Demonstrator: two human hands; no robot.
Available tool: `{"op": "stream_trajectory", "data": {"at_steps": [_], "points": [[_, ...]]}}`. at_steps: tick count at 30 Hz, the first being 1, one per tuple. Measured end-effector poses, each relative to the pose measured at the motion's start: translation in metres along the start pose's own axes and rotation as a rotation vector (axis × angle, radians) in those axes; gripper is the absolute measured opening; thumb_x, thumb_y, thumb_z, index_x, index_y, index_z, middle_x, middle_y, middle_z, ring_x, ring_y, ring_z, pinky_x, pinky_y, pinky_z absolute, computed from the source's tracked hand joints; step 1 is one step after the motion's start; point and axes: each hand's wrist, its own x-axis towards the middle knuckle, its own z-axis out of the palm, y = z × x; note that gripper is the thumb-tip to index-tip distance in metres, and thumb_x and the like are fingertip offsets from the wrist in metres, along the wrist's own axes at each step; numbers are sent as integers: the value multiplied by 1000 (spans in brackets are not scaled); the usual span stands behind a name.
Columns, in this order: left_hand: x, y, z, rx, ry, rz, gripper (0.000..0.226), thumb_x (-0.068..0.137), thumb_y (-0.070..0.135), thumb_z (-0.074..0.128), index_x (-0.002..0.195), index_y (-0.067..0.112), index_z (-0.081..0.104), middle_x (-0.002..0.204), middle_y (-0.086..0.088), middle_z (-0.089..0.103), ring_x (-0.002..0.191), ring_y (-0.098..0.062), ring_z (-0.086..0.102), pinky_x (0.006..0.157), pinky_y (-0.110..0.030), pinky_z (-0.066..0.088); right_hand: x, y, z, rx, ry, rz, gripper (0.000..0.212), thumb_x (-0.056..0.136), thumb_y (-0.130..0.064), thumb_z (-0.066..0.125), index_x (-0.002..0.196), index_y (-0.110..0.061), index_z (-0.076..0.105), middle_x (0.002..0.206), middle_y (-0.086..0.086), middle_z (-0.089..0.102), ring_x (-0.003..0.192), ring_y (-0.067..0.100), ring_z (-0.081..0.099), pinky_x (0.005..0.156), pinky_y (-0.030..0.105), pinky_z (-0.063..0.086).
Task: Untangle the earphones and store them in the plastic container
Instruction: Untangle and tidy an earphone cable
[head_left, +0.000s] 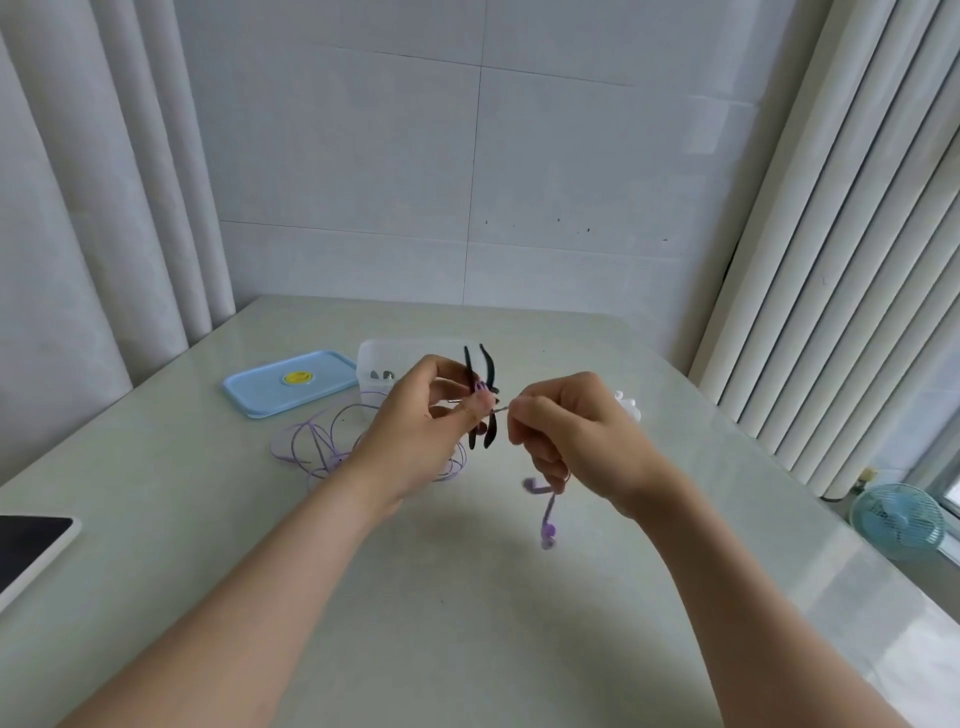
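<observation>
We are seeing a dark tablet (31, 545) lying at the 9 o'clock edge of the desk (467, 623). Going right, a blue lid (260, 395) with a yellow sticker (297, 377) is lying flat at 10 o'clock of the hands, just beside the clear plastic container (379, 356). The container is standing open at 12 o'clock of the left hand, with something small and dark sitting inside, too blurry to name. Loops of purple earphone cable (311, 441) are sprawling on the desk at 9 o'clock of the left hand, in front of lid and container. The left hand (431, 431) is hovering above the desk, fingers curled, thumb and fingertips pinching the tangle where black earphone cables (488, 371) are sticking up and hanging down. A short silvery bit is bridging the gap between the hands; plug or wire, we cannot tell. The right hand (571, 441) is curled too, pinching that bit, with a purple earbud (548, 531) dangling blurred at its 6 o'clock. A white object (626, 406) is peeking out at its 1 o'clock. A blue fan (898, 519) is standing beyond the desk at 3 o'clock.
</observation>
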Motion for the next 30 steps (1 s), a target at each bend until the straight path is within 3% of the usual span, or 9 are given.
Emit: {"op": "stream_trajectory", "data": {"at_steps": [3,7,11,16,18,20,22,26,30], "points": [[-3,2,5,-22,-144,-21,22,98,33,72,114,18,65,96,4,76,75,-9,69,63,-23,44,-1,-5,-3,97,75,-39,31,100,-3,50,72,3,63,53,8,37,45,23,39,47,35,49],[-8,6,9,-72,-218,-31,33,88,34,79,112,14,71,87,4,75,66,-9,59,60,-21,41,-2,-6,-6,133,108,-17,31,98,-4,50,71,1,64,53,9,34,43,22,32,45,35,47],[-8,5,10,65,-229,21,18,91,31,81,108,26,74,96,4,77,74,-12,65,61,-16,47,-1,-4,-8,108,172,37,32,95,-6,54,64,-4,62,56,6,30,48,20,23,44,28,34],[-8,-1,12,140,-301,46,13,96,31,77,109,34,74,110,6,77,98,-31,72,87,-42,59,5,8,-15,-11,367,62,26,88,-11,57,63,-8,61,56,10,43,49,23,43,47,31,37],[-10,1,13,131,-325,47,14,99,29,73,113,31,74,112,8,77,101,-25,72,88,-38,57,8,14,-16,-96,426,33,23,87,-17,58,68,-6,65,59,16,54,54,23,50,50,31,44],[-12,5,12,95,-335,62,17,101,25,72,117,28,74,116,9,77,103,-17,73,90,-29,56,10,17,-15,-166,446,34,22,83,-28,59,72,-13,70,70,18,69,56,22,55,54,41,48],[-12,7,12,-5,-303,63,21,99,19,73,119,23,74,117,6,77,106,-18,75,95,-31,60,11,18,-15,-192,422,62,22,87,-31,62,77,-17,75,76,19,71,53,23,54,50,43,48],[-9,8,13,-229,-119,58,21,95,11,75,116,8,76,112,-8,79,109,-29,75,89,-45,64,10,21,-17,-202,237,178,29,101,-25,59,77,-20,74,67,14,52,49,23,49,44,29,40],[-8,11,12,-337,-56,0,34,89,27,76,117,8,76,110,-7,81,101,-25,79,82,-37,64,10,22,-9,-52,47,292,41,107,-22,53,66,-18,56,62,2,42,48,22,39,51,34,37]]}}
